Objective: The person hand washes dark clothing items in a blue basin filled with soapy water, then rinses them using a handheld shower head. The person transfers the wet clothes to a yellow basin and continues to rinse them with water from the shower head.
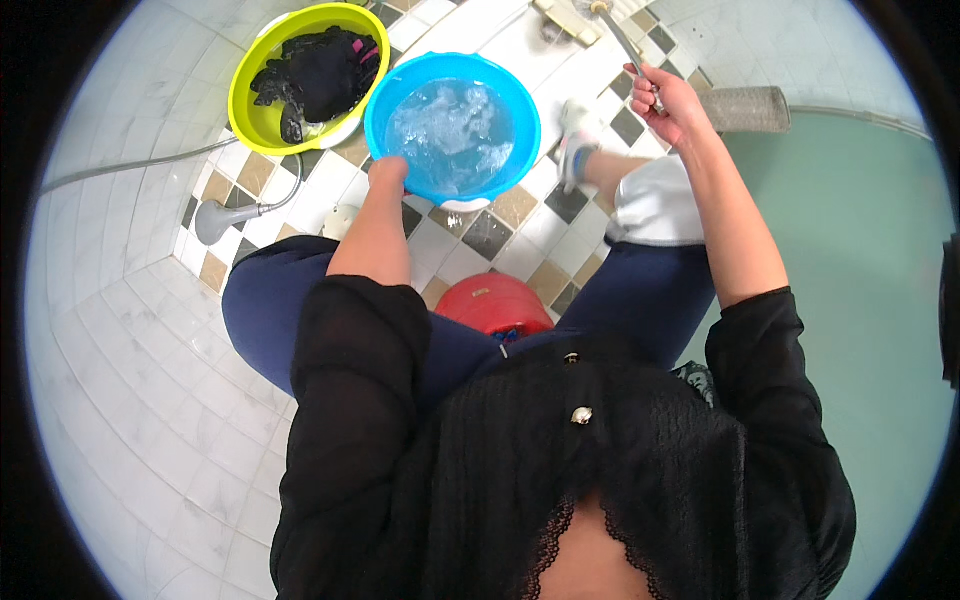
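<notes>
A round blue basin (530, 125) of bubbly water sits on the tiled floor before me. My left hand (388, 174) is closed at its near left rim, its fingers partly hidden. Farther right, my right hand (665, 105) is raised with its fingers wrapped round a slim grey metal rod (622, 42) that has a brass-coloured end. Left of the blue basin, touching or almost touching it, is a yellow-green basin (240, 105). Wet black clothing (320, 75) with a bit of pink lies inside.
A silver shower head (212, 222) with its hose lies at the left wall. The red stool (492, 303) is beneath me, between my legs. On the right, a grey cylinder (745, 109) lies by the pale green surface (840, 250). A pale block-like object (568, 20) stands at the far end.
</notes>
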`<state>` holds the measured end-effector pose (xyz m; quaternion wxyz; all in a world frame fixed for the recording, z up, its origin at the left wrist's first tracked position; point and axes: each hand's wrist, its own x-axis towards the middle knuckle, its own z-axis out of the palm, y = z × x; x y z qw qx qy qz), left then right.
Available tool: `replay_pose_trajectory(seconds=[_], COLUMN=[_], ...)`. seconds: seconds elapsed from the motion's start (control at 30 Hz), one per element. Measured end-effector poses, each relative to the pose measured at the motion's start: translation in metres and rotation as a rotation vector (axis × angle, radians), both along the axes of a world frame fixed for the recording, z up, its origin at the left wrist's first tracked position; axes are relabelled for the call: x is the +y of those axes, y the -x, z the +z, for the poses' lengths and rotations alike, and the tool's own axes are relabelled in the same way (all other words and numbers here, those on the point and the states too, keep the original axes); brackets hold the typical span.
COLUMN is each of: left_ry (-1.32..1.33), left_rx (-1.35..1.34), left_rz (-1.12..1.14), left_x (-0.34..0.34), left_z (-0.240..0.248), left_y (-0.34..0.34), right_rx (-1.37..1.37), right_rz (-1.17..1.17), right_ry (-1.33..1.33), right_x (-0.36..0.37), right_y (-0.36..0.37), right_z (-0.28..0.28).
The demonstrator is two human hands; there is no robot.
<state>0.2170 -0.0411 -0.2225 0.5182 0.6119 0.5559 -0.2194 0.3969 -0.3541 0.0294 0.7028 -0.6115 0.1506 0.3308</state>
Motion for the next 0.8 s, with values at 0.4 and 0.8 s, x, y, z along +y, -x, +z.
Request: replay_pose_trajectory(seconds=[0.4,0.8], left_ry=[-0.024,0.037], left_rx=[-0.083,-0.089], left_rz=[0.093,-0.053], left_x=[-0.006,0.000], left_z=[-0.004,-0.018], left_y=[0.015,0.015], right_rx=[-0.038,-0.055], right_rz=[0.023,0.064], right_ry=[-0.064,-0.065], right_x=[0.022,0.027], right_y=[-0.005,0.019], right_z=[0.009,0.005])
